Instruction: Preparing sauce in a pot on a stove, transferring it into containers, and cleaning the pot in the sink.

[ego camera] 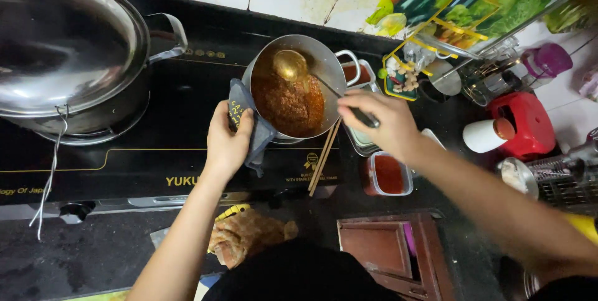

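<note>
A steel pot of red-brown sauce stands on the black cooktop. My left hand grips the pot's near-left rim through a folded blue cloth. My right hand holds the dark handle of a metal ladle, whose bowl rests against the pot's far inner wall above the sauce. A pair of wooden chopsticks lies on the cooktop beside the pot, between my hands.
A large lidded steel pot fills the left burner. Right of the cooktop sit a tub of red sauce, small dishes, a red container, a white cup. A crumpled bag lies at the front edge, a brown tray beside it.
</note>
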